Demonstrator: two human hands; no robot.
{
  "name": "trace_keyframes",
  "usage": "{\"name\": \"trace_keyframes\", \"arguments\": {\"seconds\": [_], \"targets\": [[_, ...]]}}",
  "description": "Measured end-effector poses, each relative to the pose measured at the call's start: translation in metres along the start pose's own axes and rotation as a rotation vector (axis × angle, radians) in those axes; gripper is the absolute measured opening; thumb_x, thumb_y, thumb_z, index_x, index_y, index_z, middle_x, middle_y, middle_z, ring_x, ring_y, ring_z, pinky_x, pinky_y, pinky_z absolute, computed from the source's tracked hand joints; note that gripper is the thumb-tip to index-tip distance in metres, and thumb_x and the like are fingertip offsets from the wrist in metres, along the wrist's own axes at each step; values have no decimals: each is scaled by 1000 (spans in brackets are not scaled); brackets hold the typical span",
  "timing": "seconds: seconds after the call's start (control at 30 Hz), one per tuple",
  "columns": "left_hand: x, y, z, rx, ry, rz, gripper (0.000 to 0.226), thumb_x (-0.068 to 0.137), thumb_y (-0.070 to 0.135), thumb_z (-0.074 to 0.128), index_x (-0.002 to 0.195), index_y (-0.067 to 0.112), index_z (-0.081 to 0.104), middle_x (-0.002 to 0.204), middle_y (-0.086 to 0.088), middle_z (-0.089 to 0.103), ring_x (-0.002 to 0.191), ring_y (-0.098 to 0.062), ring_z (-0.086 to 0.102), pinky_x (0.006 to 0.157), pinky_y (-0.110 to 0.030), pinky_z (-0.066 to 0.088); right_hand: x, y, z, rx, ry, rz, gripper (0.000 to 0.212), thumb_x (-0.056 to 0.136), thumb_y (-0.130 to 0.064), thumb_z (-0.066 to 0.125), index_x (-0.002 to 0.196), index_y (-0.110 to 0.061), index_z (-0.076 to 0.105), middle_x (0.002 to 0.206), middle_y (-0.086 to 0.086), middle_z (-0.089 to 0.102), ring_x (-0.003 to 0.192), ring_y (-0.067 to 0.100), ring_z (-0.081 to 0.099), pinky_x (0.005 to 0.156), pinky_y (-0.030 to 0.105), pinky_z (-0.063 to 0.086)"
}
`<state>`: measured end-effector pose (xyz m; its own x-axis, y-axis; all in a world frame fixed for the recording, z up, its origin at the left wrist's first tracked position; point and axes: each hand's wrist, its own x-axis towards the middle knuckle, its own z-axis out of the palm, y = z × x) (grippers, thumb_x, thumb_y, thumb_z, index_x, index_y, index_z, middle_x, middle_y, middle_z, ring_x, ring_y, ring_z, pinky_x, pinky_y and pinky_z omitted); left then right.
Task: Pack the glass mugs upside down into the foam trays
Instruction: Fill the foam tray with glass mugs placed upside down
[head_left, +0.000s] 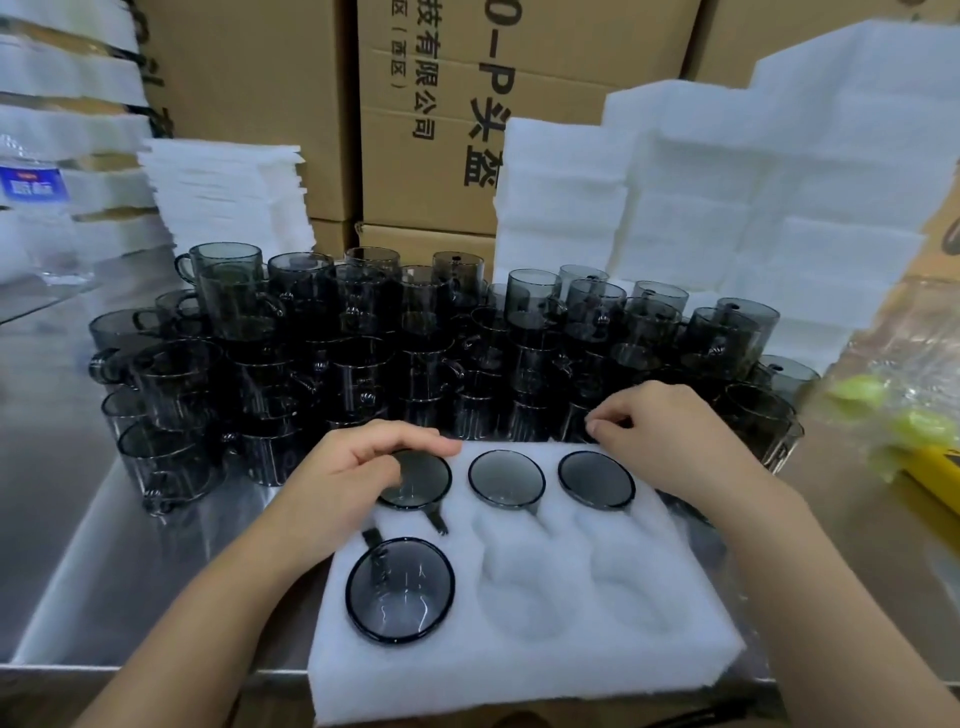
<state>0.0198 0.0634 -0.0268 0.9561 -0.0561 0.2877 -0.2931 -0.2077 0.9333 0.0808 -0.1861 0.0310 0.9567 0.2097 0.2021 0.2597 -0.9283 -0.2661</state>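
Observation:
A white foam tray (524, 660) lies at the table's front edge. Dark glass mugs sit upside down in it: three in the far row (506, 478) (596, 479) and one at the near left (400, 590). The near middle slot (511, 587) and near right slot (626, 577) hold nothing. My left hand (358, 473) is over the far-left mug (423, 480), thumb along its far rim and fingers curled at its near side. My right hand (665, 436) hovers with loosely curled fingers over the tray's far right corner, holding nothing.
Several stacked dark glass mugs (363, 353) crowd the steel table (104, 545) behind the tray. Stacks of white foam (727, 208) (228, 192) and cardboard boxes (415, 130) stand at the back. A plastic bag with yellow-green items (904, 410) lies at the right.

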Motion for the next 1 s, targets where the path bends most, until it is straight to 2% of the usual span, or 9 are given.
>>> {"name": "trace_keyframes", "arguments": {"seconds": [0.13, 0.33, 0.4, 0.5, 0.57, 0.67, 0.77, 0.9, 1.0], "targets": [[1, 0, -1, 7, -16, 15, 75, 76, -26, 35, 79, 36, 77, 103, 13, 73, 111, 5, 58, 95, -21, 42, 11, -9, 2, -19, -146, 67, 34, 91, -36, 57, 81, -8, 74, 46, -5, 52, 45, 16, 46, 38, 17, 34], [2, 0, -1, 12, -37, 33, 74, 76, -27, 35, 76, 34, 78, 100, 12, 74, 108, 0, 61, 97, -25, 43, 20, -20, 0, -29, -161, 86, 20, 83, -21, 63, 78, -3, 70, 89, 8, 74, 69, 23, 62, 65, 32, 53], [1, 1, -1, 35, -51, 62, 58, 78, -14, 41, 79, 32, 77, 102, 12, 73, 110, 1, 59, 98, -20, 41, 19, -23, 0, -48, -133, 55, 17, 82, -16, 61, 71, -5, 68, 81, 8, 72, 73, 27, 65, 62, 32, 52], [0, 1, -1, 93, -92, 113, 40, 71, 8, 45, 81, 31, 77, 103, 16, 72, 112, 1, 56, 95, -12, 39, 15, -23, 3, -49, -73, 36, 28, 81, -14, 56, 55, -11, 49, 68, 7, 63, 58, 23, 48, 49, 25, 36], [1, 1, 0, 133, -90, 144, 31, 73, 14, 51, 80, 30, 77, 102, 17, 72, 110, 0, 57, 95, -14, 38, 12, -22, 3, -31, -17, 34, 22, 83, -16, 54, 62, -10, 51, 66, 11, 59, 57, 20, 42, 52, 26, 35], [5, 2, -1, 225, -114, 161, 14, 74, 25, 67, 85, 30, 75, 102, 19, 69, 106, -1, 57, 94, -17, 38, 9, -20, 0, 51, 100, 26, 21, 86, -20, 54, 76, -4, 63, 74, 13, 68, 61, 26, 56, 57, 33, 48], [9, 7, -6, 332, -251, 79, 32, 68, 36, 81, 98, 43, 72, 111, 29, 58, 113, 4, 50, 94, -13, 32, 6, -17, -8, 178, 219, 9, 21, 88, -23, 54, 77, -9, 65, 70, 8, 67, 56, 14, 52, 54, 27, 46], [16, 14, -9, 395, -378, -44, 53, 59, 58, 76, 109, 61, 59, 126, 43, 41, 120, 21, 35, 91, -8, 27, -1, -19, -19, 446, 332, 0, 22, 92, -28, 52, 75, -21, 64, 50, -15, 59, 39, -5, 47, 39, 8, 32], [23, 17, -7, 444, -393, -63, 54, 60, 57, 77, 109, 64, 56, 130, 44, 36, 120, 24, 31, 89, -7, 26, -6, -25, -17, 712, 324, -2, 18, 97, -26, 44, 88, -22, 59, 66, -19, 68, 47, 1, 62, 44, 11, 39]]}}
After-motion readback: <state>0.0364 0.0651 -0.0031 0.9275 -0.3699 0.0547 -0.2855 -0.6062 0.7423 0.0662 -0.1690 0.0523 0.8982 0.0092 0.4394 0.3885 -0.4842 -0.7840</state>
